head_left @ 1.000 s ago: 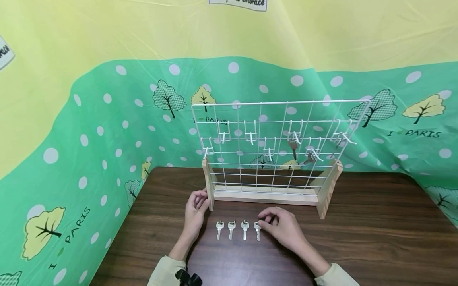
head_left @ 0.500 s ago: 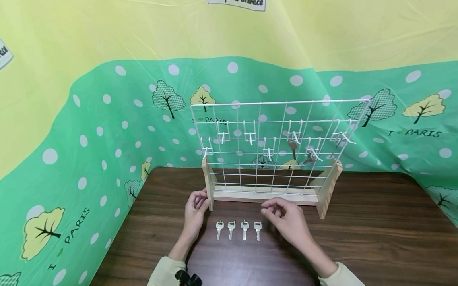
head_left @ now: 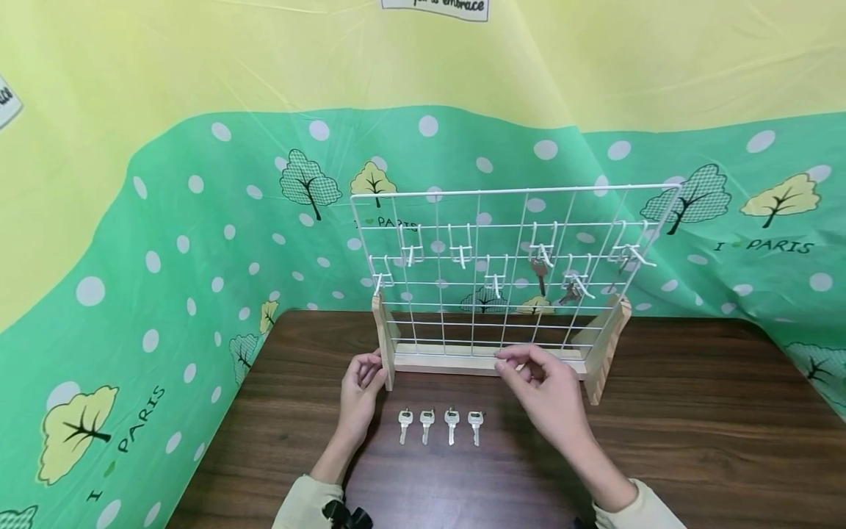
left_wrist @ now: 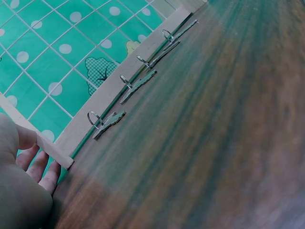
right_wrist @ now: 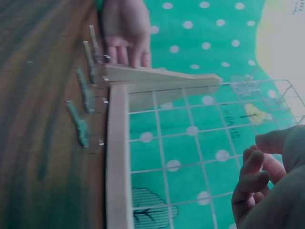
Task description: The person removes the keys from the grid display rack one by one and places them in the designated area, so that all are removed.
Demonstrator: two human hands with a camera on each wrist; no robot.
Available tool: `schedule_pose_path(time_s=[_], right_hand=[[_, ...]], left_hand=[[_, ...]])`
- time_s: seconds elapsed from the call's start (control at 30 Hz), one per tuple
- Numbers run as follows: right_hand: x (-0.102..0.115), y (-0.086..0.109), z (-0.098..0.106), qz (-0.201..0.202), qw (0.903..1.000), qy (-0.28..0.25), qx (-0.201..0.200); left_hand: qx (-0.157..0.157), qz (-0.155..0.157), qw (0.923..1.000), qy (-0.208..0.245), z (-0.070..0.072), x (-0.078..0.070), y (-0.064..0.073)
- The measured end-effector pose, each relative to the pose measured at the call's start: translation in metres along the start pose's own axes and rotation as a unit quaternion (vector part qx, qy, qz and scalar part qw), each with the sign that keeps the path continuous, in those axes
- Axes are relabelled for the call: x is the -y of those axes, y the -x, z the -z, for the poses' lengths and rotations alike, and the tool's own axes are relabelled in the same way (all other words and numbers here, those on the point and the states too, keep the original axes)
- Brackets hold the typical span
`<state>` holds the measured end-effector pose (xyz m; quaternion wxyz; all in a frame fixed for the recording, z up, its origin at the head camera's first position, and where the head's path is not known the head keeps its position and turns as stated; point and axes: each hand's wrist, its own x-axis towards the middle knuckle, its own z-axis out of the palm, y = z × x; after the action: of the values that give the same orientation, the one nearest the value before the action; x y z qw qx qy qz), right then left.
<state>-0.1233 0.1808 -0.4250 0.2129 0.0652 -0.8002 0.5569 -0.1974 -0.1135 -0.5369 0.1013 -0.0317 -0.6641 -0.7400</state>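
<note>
My left hand (head_left: 360, 393) rests its fingertips on the outer side of the left wooden end panel (head_left: 383, 342) of a white wire grid rack (head_left: 472, 323). My right hand (head_left: 548, 393) is in the air before the rack's lower rail, fingers loosely bent. The right wrist view shows nothing between its thumb (right_wrist: 274, 142) and fingers. Several silver keys (head_left: 452, 426) with small rings lie in a row on the table before the rack. White hooks (head_left: 461, 253) hang on the grid; a key (head_left: 540, 273) and another key (head_left: 571, 292) hang from hooks on the right.
The dark wood-grain table (head_left: 694, 441) extends on both sides of the rack. A green and yellow patterned cloth (head_left: 198, 257) stands behind and to the left. The rack's right wooden end panel (head_left: 608, 349) is just beyond my right hand.
My right hand has moved up and right, away from the rightmost key in the row to the rack's lower rail. The keys stay where they were; my left hand keeps its place.
</note>
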Motion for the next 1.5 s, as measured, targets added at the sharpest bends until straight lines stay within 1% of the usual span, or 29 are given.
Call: schedule_pose_path(time_s=[0.17,0.33,0.63,0.8,0.93,1.13,1.2,1.23,1.33,1.5], right_hand=[[0.012,-0.007,0.006,-0.001,0.9990,-0.033,-0.030],[0.021,-0.013,0.013,0.001,0.9970,-0.049,-0.059],[0.037,-0.024,0.022,0.015,0.9929,-0.076,-0.091],[0.048,-0.031,0.027,0.021,0.9867,-0.109,-0.118],[0.055,-0.035,0.031,0.031,0.9811,-0.138,-0.132],[0.058,-0.043,0.034,0.055,0.9703,-0.178,-0.153],[0.059,-0.046,0.034,0.067,0.9677,-0.184,-0.159],[0.060,-0.047,0.034,0.072,0.9676,-0.180,-0.162],[0.064,-0.050,0.035,0.085,0.9713,-0.146,-0.167],[0.071,-0.055,0.040,0.076,0.9816,-0.049,-0.168]], left_hand=[[0.001,0.000,1.0000,0.000,0.000,0.001,0.000],[0.004,0.000,1.0000,0.000,0.000,0.000,0.000],[0.001,0.005,1.0000,0.002,0.000,-0.001,0.000],[0.000,0.006,1.0000,0.003,0.000,-0.002,0.001],[0.001,0.005,1.0000,0.002,0.000,-0.001,0.000],[0.002,0.004,1.0000,-0.001,0.000,0.000,-0.001],[0.001,0.004,1.0000,-0.002,0.000,0.000,-0.001],[0.001,0.005,1.0000,-0.002,0.000,0.000,-0.001],[0.001,0.005,1.0000,-0.002,0.001,0.000,0.000],[0.001,0.005,1.0000,-0.002,0.001,0.000,0.000]])
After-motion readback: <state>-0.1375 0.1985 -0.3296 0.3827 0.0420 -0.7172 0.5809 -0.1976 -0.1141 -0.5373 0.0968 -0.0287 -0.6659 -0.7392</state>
